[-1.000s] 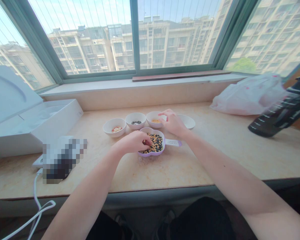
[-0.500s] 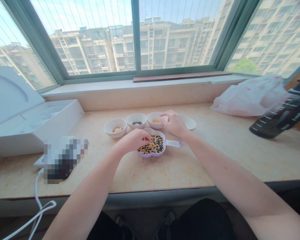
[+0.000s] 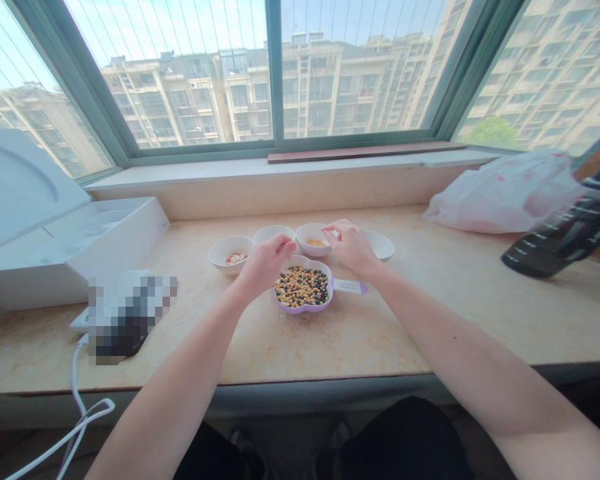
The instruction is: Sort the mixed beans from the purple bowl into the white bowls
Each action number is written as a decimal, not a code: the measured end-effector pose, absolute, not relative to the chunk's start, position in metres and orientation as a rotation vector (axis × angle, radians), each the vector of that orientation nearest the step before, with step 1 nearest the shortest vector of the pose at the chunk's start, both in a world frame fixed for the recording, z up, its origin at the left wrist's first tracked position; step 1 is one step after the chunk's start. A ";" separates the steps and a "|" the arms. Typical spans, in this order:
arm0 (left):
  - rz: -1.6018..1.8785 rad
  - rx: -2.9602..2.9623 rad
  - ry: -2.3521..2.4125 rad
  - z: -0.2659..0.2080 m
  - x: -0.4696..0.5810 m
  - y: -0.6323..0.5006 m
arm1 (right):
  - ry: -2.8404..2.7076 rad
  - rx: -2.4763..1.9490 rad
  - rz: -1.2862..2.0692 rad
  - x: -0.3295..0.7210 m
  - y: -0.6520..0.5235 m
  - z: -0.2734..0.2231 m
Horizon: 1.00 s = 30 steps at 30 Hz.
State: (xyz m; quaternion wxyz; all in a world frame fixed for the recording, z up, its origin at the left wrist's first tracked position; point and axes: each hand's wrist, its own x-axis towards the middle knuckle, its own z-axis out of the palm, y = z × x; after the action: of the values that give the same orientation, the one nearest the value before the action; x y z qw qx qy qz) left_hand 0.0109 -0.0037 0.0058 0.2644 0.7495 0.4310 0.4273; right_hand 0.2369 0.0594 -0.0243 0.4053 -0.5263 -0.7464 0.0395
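A purple-rimmed, lobed dish [image 3: 307, 309] with a handle holds mixed black and yellow beans [image 3: 303, 285]. My left hand [image 3: 266, 261] is above the dish's back-left edge, in front of a white bowl [image 3: 265, 233] whose contents it hides. Its thumb and fingers are pinched together; anything between them is too small to name. My right hand [image 3: 351, 245] hovers at the right rim of another white bowl [image 3: 303, 233] with yellow beans in it. Its fingers are curled to a pinch, contents unclear. A leftmost white bowl [image 3: 217, 256] holds reddish and pale pieces.
Right of my right hand is a fourth white dish [image 3: 383, 247]. An open white box [image 3: 125, 233] and a blurred-out object [image 3: 130, 317] with a white cable [image 3: 75, 373] lie left. A plastic bag [image 3: 500, 193] and a dark bottle [image 3: 545, 247] lie right. Windows rise behind the counter.
My left hand has lifted out of the beans in the purple dish and moved back toward the second bowl. My right hand stays by the yellow-bean bowl, its fingertips a little closer together.
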 end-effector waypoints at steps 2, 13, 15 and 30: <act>1.192 1.734 1.026 0.006 0.013 -0.003 | -1.874 -1.331 0.103 0.236 0.058 -0.024; 0.943 0.945 0.702 0.015 0.007 -0.004 | -1.875 -1.322 0.080 0.233 0.054 -0.022; 0.929 0.936 0.698 0.017 0.007 -0.005 | -1.873 -1.317 0.082 0.232 0.053 -0.022; 0.889 1.018 0.684 0.013 0.008 -0.005 | -1.892 -1.252 0.102 0.225 0.047 -0.018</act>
State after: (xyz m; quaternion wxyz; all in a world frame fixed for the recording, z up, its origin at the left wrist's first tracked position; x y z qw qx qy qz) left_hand 0.0076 -0.0049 0.0133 0.7266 0.4618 0.3104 0.4030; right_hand 0.2253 0.0468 -0.0185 0.4219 -0.4999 -0.7553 0.0406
